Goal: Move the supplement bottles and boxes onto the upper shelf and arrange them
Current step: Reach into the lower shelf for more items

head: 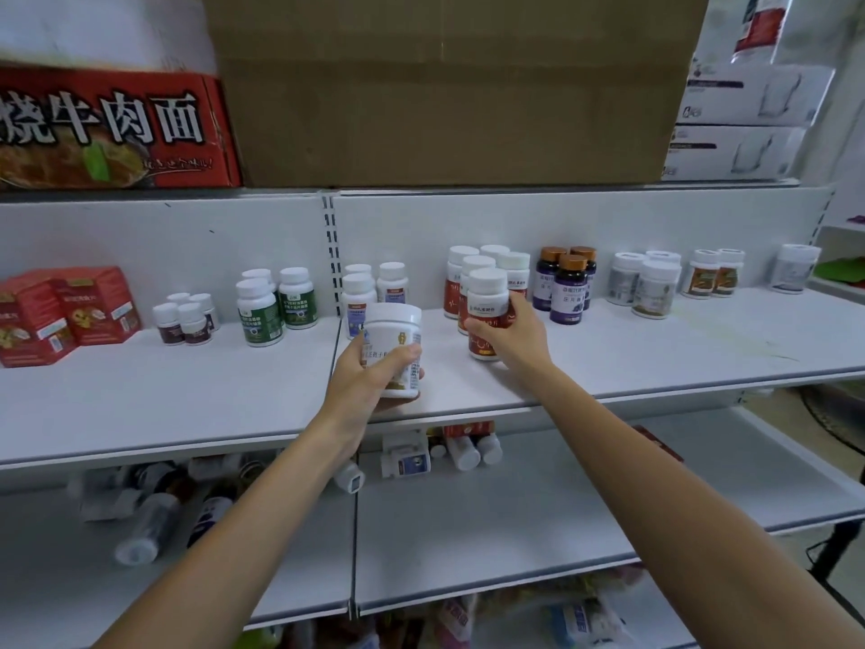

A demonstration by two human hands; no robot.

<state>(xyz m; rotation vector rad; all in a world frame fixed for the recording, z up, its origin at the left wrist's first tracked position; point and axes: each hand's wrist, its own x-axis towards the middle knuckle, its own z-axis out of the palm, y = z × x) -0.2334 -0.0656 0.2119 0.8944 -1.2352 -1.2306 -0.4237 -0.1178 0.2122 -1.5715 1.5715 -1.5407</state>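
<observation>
A wide white jar (394,351) is held in the left hand (370,381), the fingers wrapped round its lower body and the thumb laid across the label; it is carried just above the front part of the upper shelf (655,353), not yet set down. The right hand (508,337) is closed round a red-labelled bottle (487,316) standing at the front of its own group, the palm against the bottle's right side and the fingertips reaching round the label.

Both containers are judged to be rigid plastic, light to moderate in weight and unlikely to break, though their glossy labels may be slippery. The jar, being broad, is best taken round the body as it now is, with a wide span; the slimmer bottle can be gripped at mid-body or just under the white cap, where a tall shape is steadied against tipping.

Beyond the hands, matching groups are ranged along the back: red boxes (61,313) at far left, small dark bottles (187,318), green-labelled bottles (276,304), then purple bottles with bronze caps (568,285) to the right. On the lower shelf (515,522), more loose bottles (463,449) are seen lying on their sides, still to be moved
</observation>
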